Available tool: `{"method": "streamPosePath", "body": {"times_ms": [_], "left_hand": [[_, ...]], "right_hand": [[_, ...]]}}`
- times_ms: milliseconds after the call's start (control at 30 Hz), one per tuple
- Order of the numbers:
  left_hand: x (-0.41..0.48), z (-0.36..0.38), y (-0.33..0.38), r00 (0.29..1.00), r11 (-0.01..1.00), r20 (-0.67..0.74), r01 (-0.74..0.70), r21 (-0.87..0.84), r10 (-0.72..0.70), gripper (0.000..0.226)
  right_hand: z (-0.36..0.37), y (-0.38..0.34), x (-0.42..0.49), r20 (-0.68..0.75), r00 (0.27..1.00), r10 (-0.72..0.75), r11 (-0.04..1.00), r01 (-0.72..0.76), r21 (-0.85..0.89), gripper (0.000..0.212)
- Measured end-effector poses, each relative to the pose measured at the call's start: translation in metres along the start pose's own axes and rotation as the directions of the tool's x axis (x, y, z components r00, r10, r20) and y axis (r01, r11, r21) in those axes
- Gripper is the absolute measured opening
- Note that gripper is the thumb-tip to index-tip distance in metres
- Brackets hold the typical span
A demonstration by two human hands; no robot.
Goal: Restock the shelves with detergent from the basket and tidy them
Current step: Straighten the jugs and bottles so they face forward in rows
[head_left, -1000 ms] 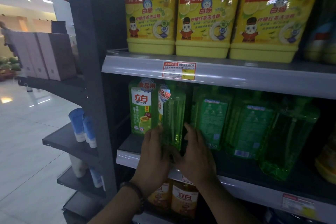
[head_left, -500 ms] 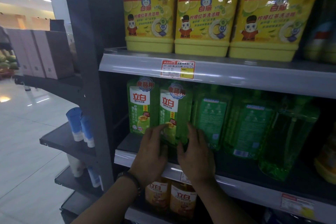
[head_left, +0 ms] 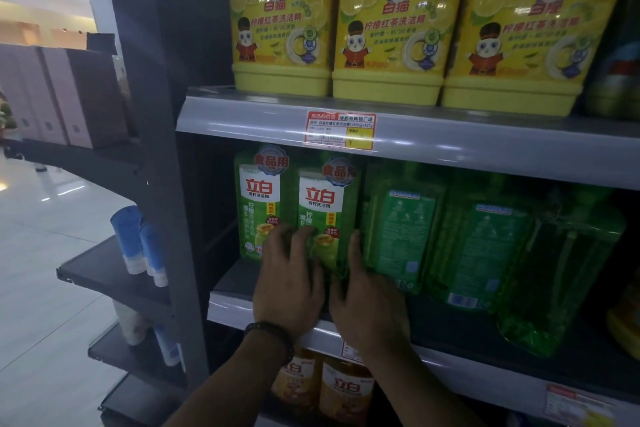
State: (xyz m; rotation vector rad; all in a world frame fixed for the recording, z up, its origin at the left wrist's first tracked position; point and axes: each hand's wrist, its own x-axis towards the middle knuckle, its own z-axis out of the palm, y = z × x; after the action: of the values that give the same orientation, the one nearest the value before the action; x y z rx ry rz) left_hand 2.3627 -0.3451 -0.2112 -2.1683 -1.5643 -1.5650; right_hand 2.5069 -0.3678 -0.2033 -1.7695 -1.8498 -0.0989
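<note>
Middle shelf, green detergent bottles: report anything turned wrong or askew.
The third translucent green plastic bottle and the fourth bottle show back labels, unlike the front-facing first bottle and second bottle. The rightmost green bottle stands turned sideways and tilted.
</note>
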Motion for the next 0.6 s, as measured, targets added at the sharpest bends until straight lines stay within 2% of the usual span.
{"method": "streamPosePath", "body": {"times_ms": [267,367,467,533,600], "left_hand": [[0.0,0.0,0.0,0.999,1.0,0.03,0.016,0.018,-0.016,0.053],[-0.001,-0.001,0.002,0.999,1.0,0.041,0.013,0.022,-0.014,0.05],[0.0,-0.003,0.0,0.999,0.996,0.032,-0.016,0.092,0.013,0.04],[0.0,-0.002,0.005,0.998,0.984,0.037,-0.062,0.168,0.056,0.035],[0.0,0.004,0.025,0.996,0.991,0.046,-0.075,0.11,0.071,0.032]], "right_hand": [[0.0,-0.003,-0.003,-0.01,1.0,-0.016,1.0,0.016,0.021,0.085],[-0.012,-0.001,-0.009,-0.035,0.998,-0.06,0.996,0.063,0.071,0.064],[-0.035,0.015,-0.025,-0.152,0.967,-0.203,0.979,0.197,-0.056,0.041],[-0.047,0.035,-0.031,-0.208,0.955,-0.211,0.976,0.196,-0.091,0.038],[-0.057,0.053,-0.034,-0.194,0.968,-0.157,0.987,0.151,-0.05,0.041]]}}
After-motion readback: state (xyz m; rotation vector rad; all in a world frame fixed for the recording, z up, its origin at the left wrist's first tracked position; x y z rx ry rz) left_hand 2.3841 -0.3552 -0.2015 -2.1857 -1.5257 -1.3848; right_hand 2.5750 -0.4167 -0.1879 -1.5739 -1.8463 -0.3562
